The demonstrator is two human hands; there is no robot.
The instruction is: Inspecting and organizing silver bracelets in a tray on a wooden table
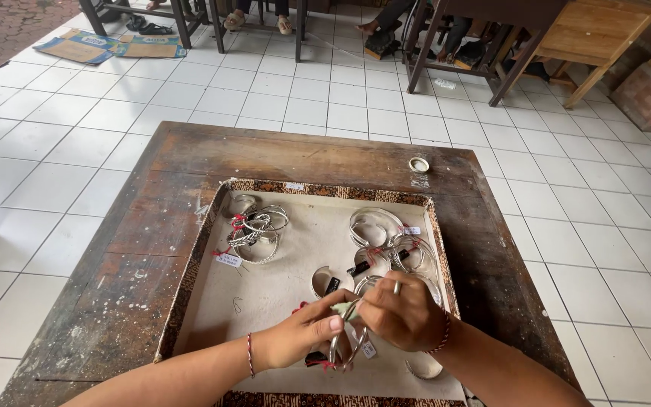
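White tiled floor (62,151) is seen around a worn dark wooden table (145,249), with chair and table legs far off and flattened cardboard (107,47) at far left. On the table a shallow tray (190,271) is set, its rim covered in patterned brown fabric, its floor lined with pale, slightly stained card. A small round white cap (418,164) is left on the bare wood just beyond the tray's far right corner.

Both hands are met at the near middle of the tray. A thin silver bangle (338,343) is held between them, hanging below the fingers with its long axis running near-to-far, a small white tag (368,350) and red thread (318,364) dangling from it. The left hand (307,335) is closed narrowly, thumb pressed onto a pale green bit, apparently cloth (346,310), at the bangle's top. The right hand (404,313) is curled tight around the same spot from the right, a slim metal piece poking up past its knuckles; what it is cannot be told. Both hands touch the bangle, so neither is nearer. Red string bands are worn on both wrists.

Other jewellery lies far of the hands: a tangle of silver bracelets (259,226) with red ties at far left of the tray, a stack of smooth polished cuffs (374,224) at far right, and more rings of wire (408,252) just beyond the right hand. Metal is shiny, round-sectioned, some twisted.
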